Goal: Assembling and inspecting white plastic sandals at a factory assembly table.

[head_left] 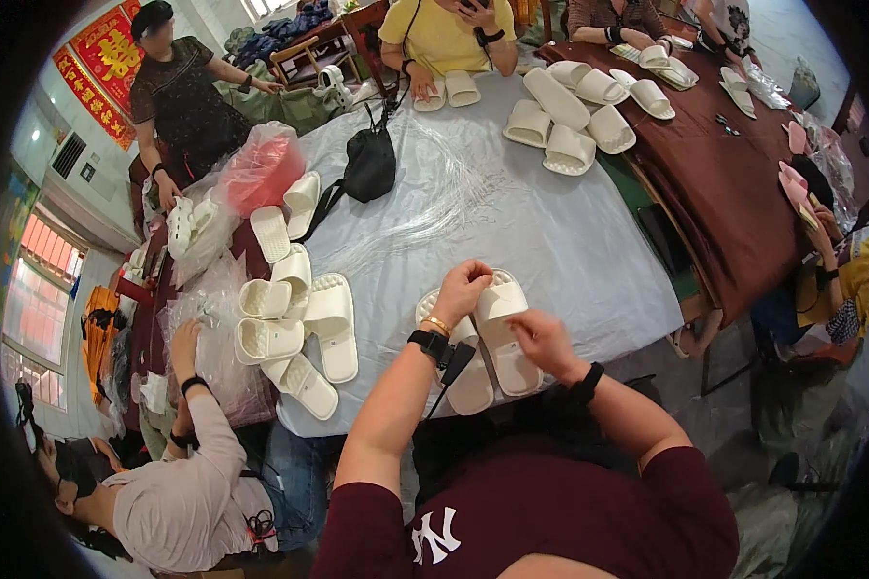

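A pair of cream slippers lies in front of me at the table's near edge, the right slipper (514, 359) more in view than the left slipper (469, 384). My left hand (462, 291) is over the upper part of the pair, its fingers closed in a pinch and partly hiding the left slipper. Beside the right slipper's strap, my right hand (545, 344) also has its fingers pinched together. Whatever is between the fingers of either hand is too small to make out. Thin clear strands (459, 198) lie loose across the table beyond the pair.
More cream slippers (334, 338) lie left of me, and another group (570, 150) sits far right. A black bag (370, 164) rests on the grey-covered table (589, 251). Clear plastic bags (217, 333) lie at the left. Several people work around; a brown-covered table (714, 193) adjoins.
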